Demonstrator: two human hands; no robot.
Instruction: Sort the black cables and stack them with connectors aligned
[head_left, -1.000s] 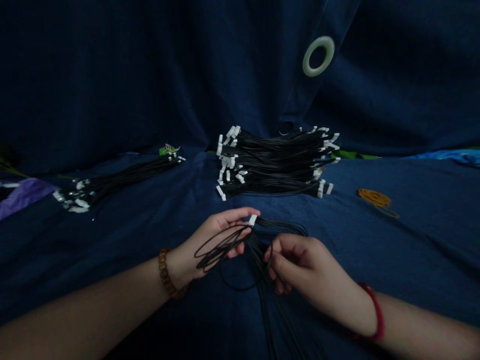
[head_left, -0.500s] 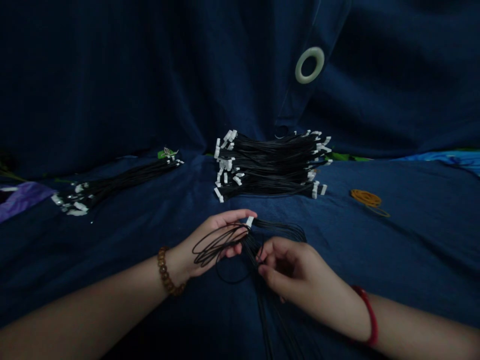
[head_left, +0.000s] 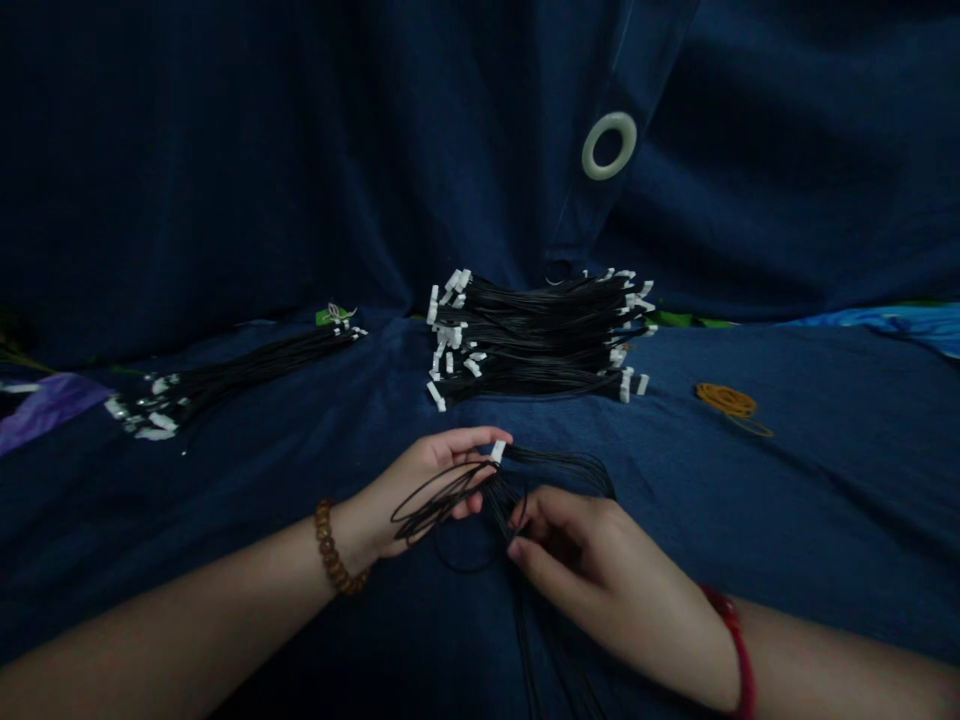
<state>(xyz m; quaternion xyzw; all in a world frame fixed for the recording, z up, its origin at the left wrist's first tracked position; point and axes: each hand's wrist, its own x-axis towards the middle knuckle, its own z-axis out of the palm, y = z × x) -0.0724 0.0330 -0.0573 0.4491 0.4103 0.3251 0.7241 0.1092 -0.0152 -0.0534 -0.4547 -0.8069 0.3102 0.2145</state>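
My left hand grips a looped bundle of thin black cables, with a small white connector showing at its fingertips. My right hand is closed just to the right of it, pinching strands of the same black cables where they run down toward me. A beaded bracelet sits on my left wrist and a red band on my right wrist. Both hands hover low over the dark blue cloth.
A thick stack of black cables with white connectors lies straight ahead. A thinner bundle lies to the left. Orange rubber bands rest at the right. A pale ring is set in the blue cloth behind.
My right hand has shifted slightly left and closer to the left hand along the strands. The view has tilted, so the stack and ring sit lower in the picture.
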